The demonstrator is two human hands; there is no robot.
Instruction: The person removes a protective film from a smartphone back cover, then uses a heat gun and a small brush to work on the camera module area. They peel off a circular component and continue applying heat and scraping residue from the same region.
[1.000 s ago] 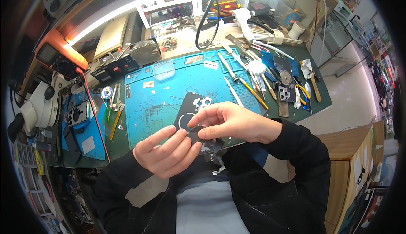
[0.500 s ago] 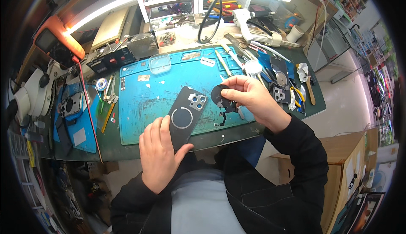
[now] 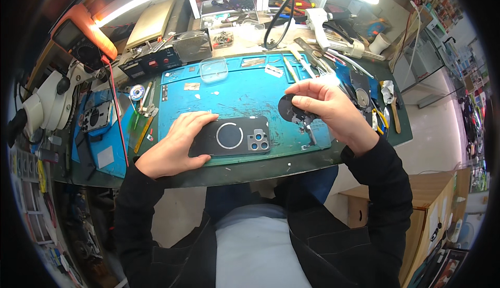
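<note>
My left hand point(image 3: 174, 147) grips one end of a dark phone point(image 3: 230, 136), which lies sideways over the front part of the blue mat with its back facing up. A pale ring marks the middle of that back, and a square camera block with several lenses sits at the right end. To the right, my right hand point(image 3: 336, 113) pinches a wireless charging coil point(image 3: 286, 109) between thumb and fingers, above the mat. The coil is a black disc, and a thin flex cable point(image 3: 311, 136) hangs below it.
The blue repair mat point(image 3: 177, 108) carries a clear plastic box point(image 3: 214, 70). Tweezers, tools and phone parts crowd the bench's right side. At left are a multimeter point(image 3: 83, 35), a red cable point(image 3: 115, 111), a solder spool point(image 3: 137, 92) and a white microscope point(image 3: 49, 100).
My left hand has turned the phone from tilted upright to lying sideways, camera end to the right. My right hand still holds the coil. The whole view has shifted slightly.
</note>
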